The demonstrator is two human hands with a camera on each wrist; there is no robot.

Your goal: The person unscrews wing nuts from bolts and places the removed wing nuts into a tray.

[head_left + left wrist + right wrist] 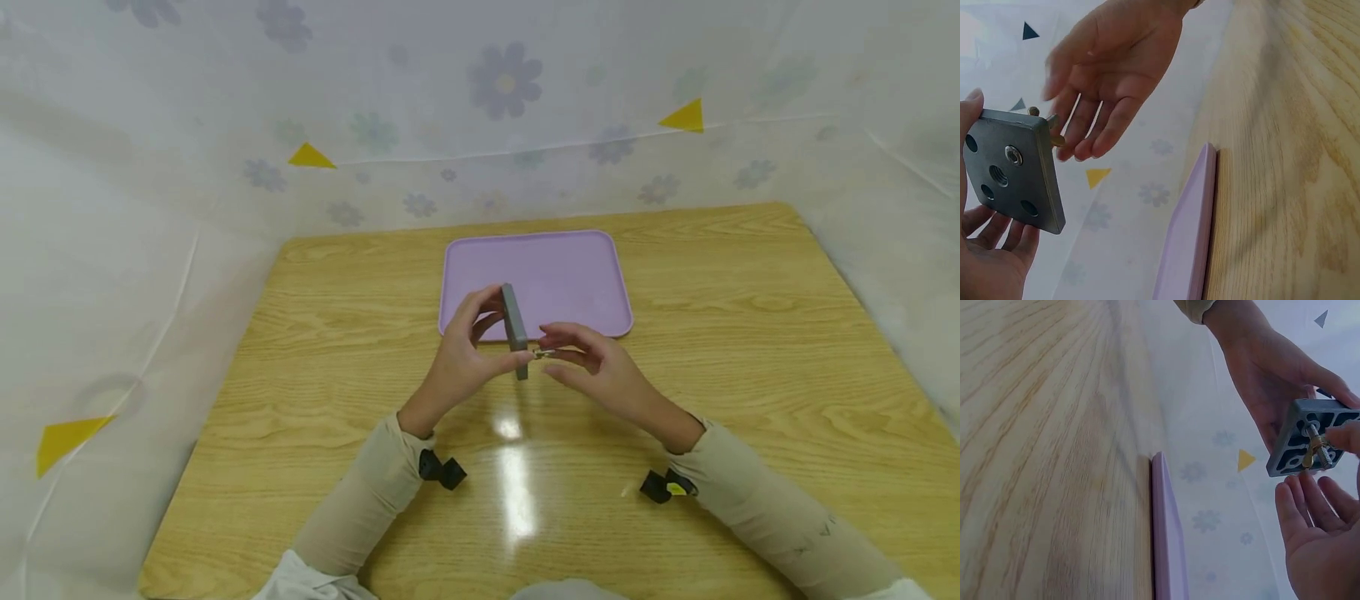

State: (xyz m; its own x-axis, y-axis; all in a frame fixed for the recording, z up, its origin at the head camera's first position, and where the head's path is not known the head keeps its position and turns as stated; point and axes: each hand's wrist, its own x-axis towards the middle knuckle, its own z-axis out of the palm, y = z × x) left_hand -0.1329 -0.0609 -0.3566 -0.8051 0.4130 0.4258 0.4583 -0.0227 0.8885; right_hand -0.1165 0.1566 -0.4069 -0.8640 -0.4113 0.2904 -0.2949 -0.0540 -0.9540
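A grey square plate (1030,178) with several holes stands on edge, raised above the table. My left hand (467,360) grips it by opposite edges, thumb on the near side and fingers on the far side. Through one hole runs a bolt, its round socket head (1014,155) on the plate's left face. On the ribbed right face, the threaded end carries a brass wing nut (1317,447). My right hand (603,371) is at this nut with fingers loosely extended; the fingertips (1066,147) are right at one wing, and the thumb stands apart from them.
A lilac tray (536,267) lies behind the hands on the wood-grain table (315,333). Pale flowered sheeting (420,100) with yellow triangles surrounds the table at the back and sides. Black devices (441,469) are strapped at both sleeved wrists.
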